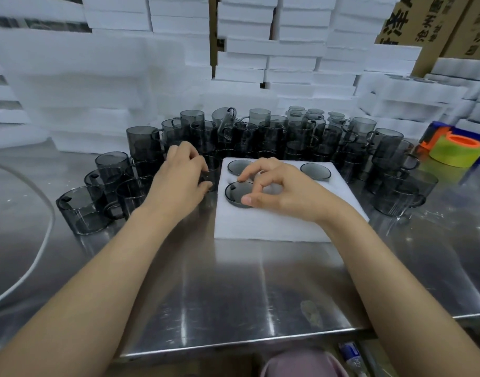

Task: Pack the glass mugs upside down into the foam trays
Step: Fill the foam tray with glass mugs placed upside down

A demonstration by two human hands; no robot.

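Observation:
A white foam tray lies on the steel table in front of me. Three smoky glass mugs sit upside down in its holes: one at the far left, one at the far right, one at the near left. My right hand rests over the tray, its thumb and forefinger touching the rim of the near-left mug's base. My left hand grips a loose mug just left of the tray. Many more grey mugs stand crowded behind and beside the tray.
Stacks of white foam trays wall off the back of the table. A yellow-green tape roll with an orange core sits at the far right. Cardboard boxes stand at the top right. The steel table edge runs near me.

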